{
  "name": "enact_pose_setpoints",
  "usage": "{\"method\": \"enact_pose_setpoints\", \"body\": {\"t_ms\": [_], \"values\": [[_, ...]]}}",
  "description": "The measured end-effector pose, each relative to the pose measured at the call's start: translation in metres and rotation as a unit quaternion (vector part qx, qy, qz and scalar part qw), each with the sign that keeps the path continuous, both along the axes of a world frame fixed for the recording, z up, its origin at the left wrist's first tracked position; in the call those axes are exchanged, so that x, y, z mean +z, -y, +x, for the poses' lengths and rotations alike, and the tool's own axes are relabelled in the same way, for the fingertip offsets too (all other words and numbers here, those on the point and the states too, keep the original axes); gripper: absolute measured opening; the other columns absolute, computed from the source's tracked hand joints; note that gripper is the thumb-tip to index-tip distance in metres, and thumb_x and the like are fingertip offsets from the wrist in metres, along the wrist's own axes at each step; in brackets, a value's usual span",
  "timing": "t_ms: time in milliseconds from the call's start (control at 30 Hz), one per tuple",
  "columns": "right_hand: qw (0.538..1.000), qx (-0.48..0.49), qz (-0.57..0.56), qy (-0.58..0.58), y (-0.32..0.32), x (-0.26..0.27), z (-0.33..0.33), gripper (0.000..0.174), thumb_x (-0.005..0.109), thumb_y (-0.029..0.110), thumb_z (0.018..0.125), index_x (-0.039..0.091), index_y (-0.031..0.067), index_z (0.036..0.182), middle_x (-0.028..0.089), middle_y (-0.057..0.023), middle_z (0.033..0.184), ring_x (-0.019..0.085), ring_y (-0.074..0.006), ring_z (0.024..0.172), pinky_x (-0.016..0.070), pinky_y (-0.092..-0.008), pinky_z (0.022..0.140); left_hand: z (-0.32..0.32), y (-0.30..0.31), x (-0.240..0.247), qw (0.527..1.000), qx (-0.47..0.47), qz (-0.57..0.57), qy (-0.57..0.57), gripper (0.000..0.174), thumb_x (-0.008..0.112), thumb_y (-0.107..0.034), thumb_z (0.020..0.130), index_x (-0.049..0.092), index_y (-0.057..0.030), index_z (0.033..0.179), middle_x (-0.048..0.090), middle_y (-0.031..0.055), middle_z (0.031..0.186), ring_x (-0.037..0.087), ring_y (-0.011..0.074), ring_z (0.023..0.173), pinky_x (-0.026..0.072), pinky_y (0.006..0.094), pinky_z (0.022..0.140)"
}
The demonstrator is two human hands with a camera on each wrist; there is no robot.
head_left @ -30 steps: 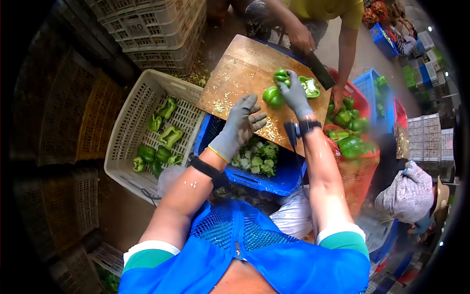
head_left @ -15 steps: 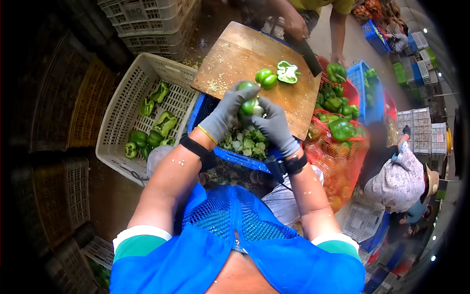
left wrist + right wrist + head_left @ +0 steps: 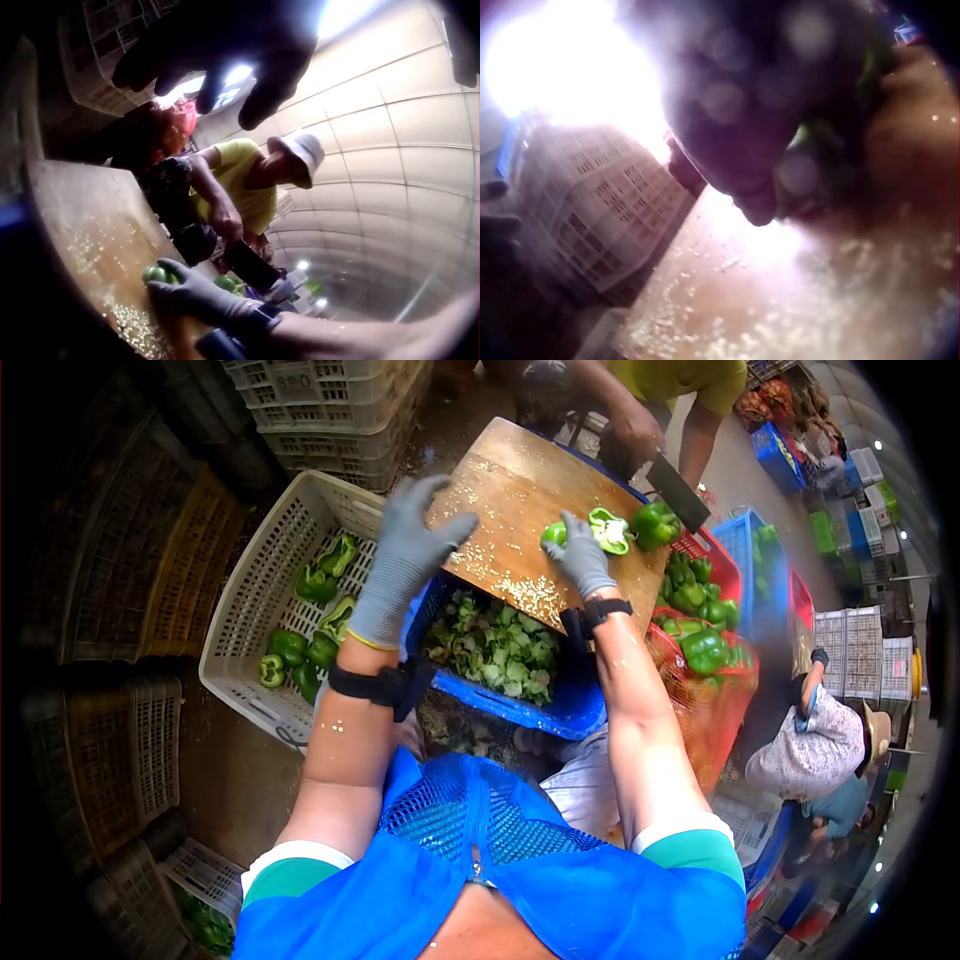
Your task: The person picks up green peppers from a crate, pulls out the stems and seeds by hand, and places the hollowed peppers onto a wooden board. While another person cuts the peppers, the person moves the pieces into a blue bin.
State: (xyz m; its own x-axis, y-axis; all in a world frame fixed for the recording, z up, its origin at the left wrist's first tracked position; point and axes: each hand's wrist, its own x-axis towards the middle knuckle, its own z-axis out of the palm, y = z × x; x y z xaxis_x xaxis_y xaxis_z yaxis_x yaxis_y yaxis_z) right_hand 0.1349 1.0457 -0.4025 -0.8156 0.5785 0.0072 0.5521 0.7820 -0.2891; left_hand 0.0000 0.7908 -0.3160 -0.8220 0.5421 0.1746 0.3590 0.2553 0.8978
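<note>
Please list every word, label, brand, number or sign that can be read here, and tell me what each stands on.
"0": the last character of a short marking on the upper pale crate of the stack; the characters before it are too blurred to read for certain.
No other text can be read: none shows on the cutting board or the cleaver, and the background is too small or blurred.

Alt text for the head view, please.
A gloved right hand grips a green pepper on a seed-strewn wooden board; the gloved left hand, fingers spread, is near its left edge. Across the board, another person's hand holds a cleaver. Green scraps lie in a blue crate.
</note>
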Motion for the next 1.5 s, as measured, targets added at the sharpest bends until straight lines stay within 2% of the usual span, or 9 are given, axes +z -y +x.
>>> {"method": "enact_pose_setpoints", "body": {"t_ms": [100, 167, 300, 467, 767, 1233, 1367, 1400, 1500], "values": [[0.996, -0.034, 0.052, 0.068, 0.003, -0.024, -0.003, 0.058, 0.069, 0.032, 0.078, 0.047, 0.0229, 0.131, 0.047, -0.0238, 0.124, 0.044, -0.0409, 0.119, 0.0411, -0.0448, 0.097, 0.008, -0.016, -0.012, 0.998, -0.053, 0.028, 0.021, 0.050, 0.066, -0.033, 0.078, 0.059, -0.0016, 0.116, 0.057, 0.0201, 0.118, 0.056, 0.0322, 0.111, 0.0447, 0.0378, 0.093], [0.976, -0.065, -0.205, -0.039, 0.012, -0.010, -0.002, 0.048, 0.064, 0.024, 0.086, 0.046, 0.0153, 0.130, 0.050, -0.0209, 0.125, 0.049, -0.0338, 0.117, 0.0429, -0.0412, 0.097, 0.015, -0.022, -0.011, 0.996, -0.078, 0.020, 0.045, 0.045, 0.063, -0.030, 0.080, 0.060, -0.0003, 0.114, 0.060, 0.0204, 0.111, 0.059, 0.0324, 0.105, 0.0465, 0.0373, 0.091], [0.550, 0.001, -0.756, -0.353, 0.050, 0.016, 0.028, 0.039, 0.056, 0.015, 0.093, 0.044, 0.0065, 0.130, 0.055, -0.0120, 0.123, 0.053, -0.0236, 0.114, 0.0444, -0.0397, 0.098, 0.037, -0.034, -0.012, 0.986, -0.158, -0.033, 0.033, 0.038, 0.061, -0.027, 0.083, 0.061, -0.0005, 0.110, 0.063, 0.0205, 0.098, 0.062, 0.0337, 0.092, 0.0492, 0.0393, 0.082], [0.506, 0.015, -0.775, -0.377, 0.101, 0.066, 0.054, 0.051, 0.055, 0.033, 0.094, 0.038, 0.0117, 0.137, 0.052, -0.0085, 0.126, 0.052, -0.0222, 0.113, 0.0441, -0.0389, 0.098, 0.084, -0.044, -0.004, 0.984, -0.178, 0.005, 0.002, 0.045, 0.070, -0.023, 0.078, 0.060, 0.0001, 0.115, 0.060, 0.0174, 0.101, 0.062, 0.0312, 0.090, 0.0497, 0.0354, 0.079], [0.672, -0.037, -0.635, -0.380, 0.105, 0.075, 0.070, 0.039, 0.056, 0.027, 0.095, 0.050, 0.0042, 0.126, 0.059, -0.0058, 0.109, 0.058, -0.0145, 0.099, 0.0471, -0.0283, 0.088, 0.103, -0.051, -0.002, 0.968, -0.247, -0.002, 0.045, 0.041, 0.073, -0.024, 0.070, 0.055, 0.0003, 0.098, 0.064, 0.0185, 0.089, 0.064, 0.0342, 0.082, 0.0506, 0.0381, 0.074], [0.582, -0.229, -0.577, -0.526, 0.088, 0.041, 0.040, 0.030, 0.062, 0.023, 0.091, 0.052, 0.0106, 0.116, 0.061, -0.0047, 0.085, 0.061, -0.0154, 0.076, 0.0515, -0.0258, 0.064, 0.088, -0.034, 0.029, 0.942, -0.201, -0.235, -0.130, 0.034, 0.069, -0.022, 0.070, 0.059, -0.0102, 0.100, 0.067, 0.0176, 0.087, 0.067, 0.0345, 0.083, 0.0530, 0.0445, 0.072], [0.595, -0.048, -0.686, -0.416, 0.107, 0.087, 0.025, 0.049, 0.049, 0.044, 0.095, 0.045, 0.0113, 0.132, 0.057, -0.0103, 0.115, 0.060, -0.0204, 0.099, 0.0528, -0.0403, 0.081, 0.099, -0.026, -0.002, 0.770, -0.523, -0.337, -0.143, 0.041, 0.074, -0.031, 0.065, 0.060, -0.0099, 0.096, 0.067, 0.0123, 0.087, 0.065, 0.0338, 0.083, 0.0524, 0.0435, 0.071], [0.618, -0.014, -0.681, -0.392, 0.119, 0.100, 0.015, 0.061, 0.049, 0.048, 0.094, 0.034, 0.0123, 0.142, 0.056, -0.0103, 0.120, 0.060, -0.0235, 0.099, 0.0488, -0.0454, 0.088, 0.105, -0.028, -0.011, 0.761, -0.539, -0.340, -0.123, 0.042, 0.075, -0.033, 0.065, 0.061, -0.0113, 0.099, 0.067, 0.0118, 0.090, 0.065, 0.0330, 0.086, 0.0524, 0.0430, 0.074], [0.921, 0.084, -0.320, -0.204, 0.056, 0.057, -0.006, 0.055, 0.054, 0.041, 0.091, 0.044, 0.0098, 0.136, 0.042, -0.0120, 0.140, 0.050, -0.0331, 0.118, 0.0433, -0.0435, 0.095, 0.114, -0.036, -0.009, 0.757, -0.519, -0.384, -0.106, 0.041, 0.073, -0.034, 0.069, 0.063, -0.0094, 0.100, 0.067, 0.0138, 0.094, 0.066, 0.0308, 0.090, 0.0531, 0.0421, 0.078]]}}
